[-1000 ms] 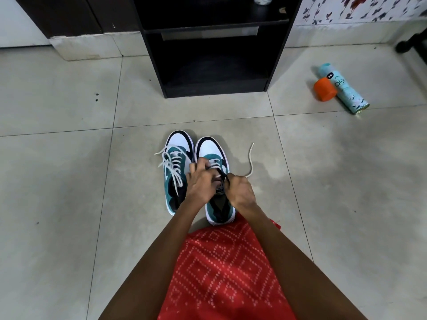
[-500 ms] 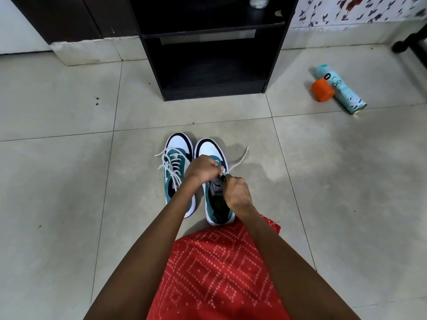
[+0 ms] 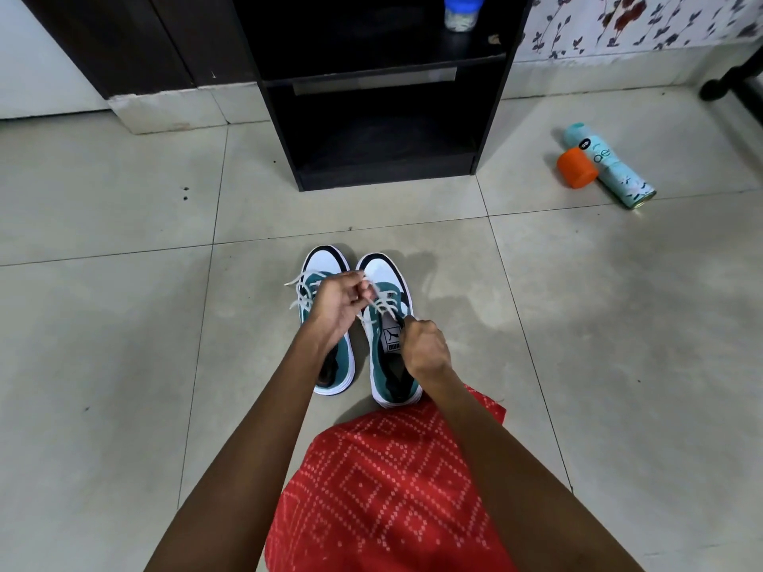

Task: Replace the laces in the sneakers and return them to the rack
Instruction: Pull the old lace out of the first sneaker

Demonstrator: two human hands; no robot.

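The lace end trailing right of the right sneaker is gone; left hand and right hand pinch it over its teal upper (white toe).

We observe a floor of pale square tiles with dark grout lines and two small dark specks at left. A teal spray can lies on its side at upper right, and an orange cap touches its left flank. A clear jar with a blue lid stands upright at the top edge. We note a floral wall covering at upper right, with a black furniture foot below it. A red patterned garment fills the bottom centre.
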